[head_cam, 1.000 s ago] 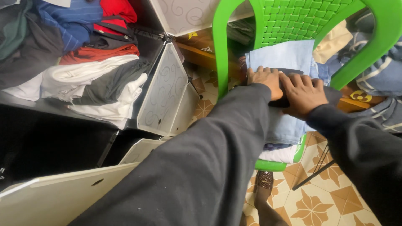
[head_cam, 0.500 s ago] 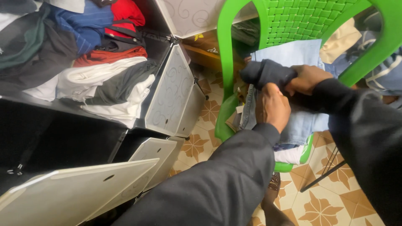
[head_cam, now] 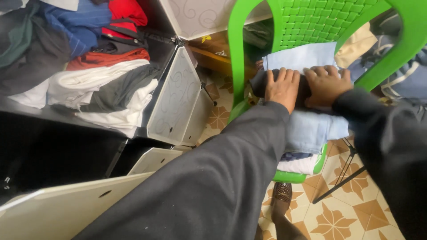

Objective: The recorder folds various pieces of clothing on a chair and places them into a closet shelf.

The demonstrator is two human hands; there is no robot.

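Observation:
A dark folded garment lies on a stack of light blue jeans on the seat of a green plastic chair. My left hand rests flat on the garment's left part, fingers spread. Beside it, my right hand presses flat on the right part. Both hands cover most of the garment. A white cloth lies under the jeans.
An open black wardrobe at the left holds piled clothes in white, red, blue and dark colours. Its white patterned doors hang open towards the chair. More clothes lie behind the chair. The floor is patterned tile.
Half a second ago both hands held the dark garment lifted above the jeans. Now it lies on the stack and both palms press it flat.

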